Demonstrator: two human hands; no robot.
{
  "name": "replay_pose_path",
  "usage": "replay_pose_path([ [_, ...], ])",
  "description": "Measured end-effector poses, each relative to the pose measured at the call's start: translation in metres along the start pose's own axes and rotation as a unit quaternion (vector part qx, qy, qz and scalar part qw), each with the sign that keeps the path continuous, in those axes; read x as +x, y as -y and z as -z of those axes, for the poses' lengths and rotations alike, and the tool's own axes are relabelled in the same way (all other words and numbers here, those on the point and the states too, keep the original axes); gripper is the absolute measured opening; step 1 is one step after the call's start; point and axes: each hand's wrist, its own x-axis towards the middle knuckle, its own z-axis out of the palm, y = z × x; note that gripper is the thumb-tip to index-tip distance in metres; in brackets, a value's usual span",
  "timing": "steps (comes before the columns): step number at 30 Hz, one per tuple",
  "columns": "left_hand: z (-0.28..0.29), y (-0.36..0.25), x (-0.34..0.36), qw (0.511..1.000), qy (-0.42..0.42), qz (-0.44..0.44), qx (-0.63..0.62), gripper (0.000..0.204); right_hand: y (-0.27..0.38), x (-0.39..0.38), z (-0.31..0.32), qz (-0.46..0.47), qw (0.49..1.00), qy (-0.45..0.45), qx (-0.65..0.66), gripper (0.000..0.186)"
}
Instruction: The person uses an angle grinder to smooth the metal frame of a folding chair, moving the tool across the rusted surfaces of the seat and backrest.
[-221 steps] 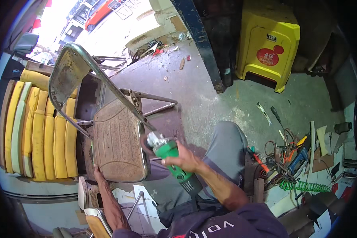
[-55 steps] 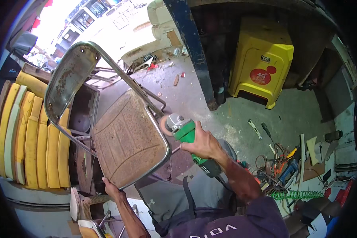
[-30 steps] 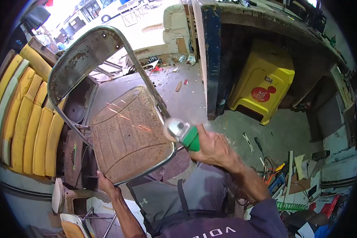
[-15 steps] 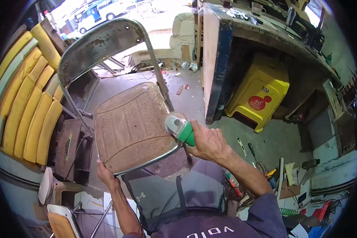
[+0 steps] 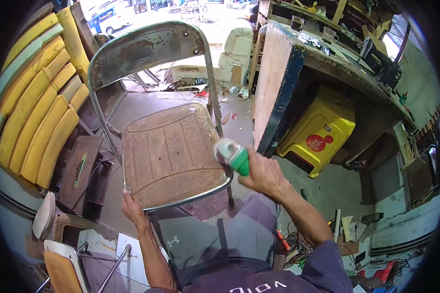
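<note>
In front of me stands a metal folding chair [image 5: 173, 151] with a rusty brown seat, a chrome rim and a worn backrest frame. My left hand [image 5: 132, 207] grips the rim at the seat's near left corner. On the other side, my right hand [image 5: 266, 173] is wrapped round the green body of an angle grinder [image 5: 233, 154]. The grinder's metal head and disc sit at the right edge of the seat, near its front corner. Whether the disc touches the rim I cannot tell.
Yellow foam pads [image 5: 39, 107] are stacked at the left, above a brown metal box [image 5: 80, 171]. A yellow plastic stool [image 5: 322, 129] lies under the workbench [image 5: 278, 73] at the right. Tools and cables [image 5: 303, 244] litter the floor beside my right leg. Another chair [image 5: 66, 268] is at lower left.
The whole view has shifted a little, so the chair appears slightly farther right. The grinder remains at the seat's right edge, and both hands keep their hold.
</note>
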Motion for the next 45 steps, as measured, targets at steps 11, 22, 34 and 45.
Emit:
replay_pose_path([
  [11, 0.013, 0.028, 0.025, 0.998, -0.015, -0.05, 0.031, 0.048, 0.004, 0.034, 0.022, -0.018, 0.996, 0.089, -0.002, 0.066],
  [22, 0.008, 0.008, 0.007, 0.998, -0.015, -0.046, 0.044, 0.046, 0.003, 0.047, 0.016, -0.03, 0.994, 0.107, -0.021, 0.072],
  [34, 0.001, 0.008, 0.004, 0.998, -0.026, -0.034, 0.04, 0.046, 0.014, 0.082, 0.006, -0.085, 0.995, 0.053, -0.005, 0.077],
  [45, -0.002, 0.008, 0.003, 0.992, -0.053, -0.062, 0.094, 0.043, 0.019, 0.096, -0.012, -0.045, 0.998, 0.019, -0.038, 0.081],
])
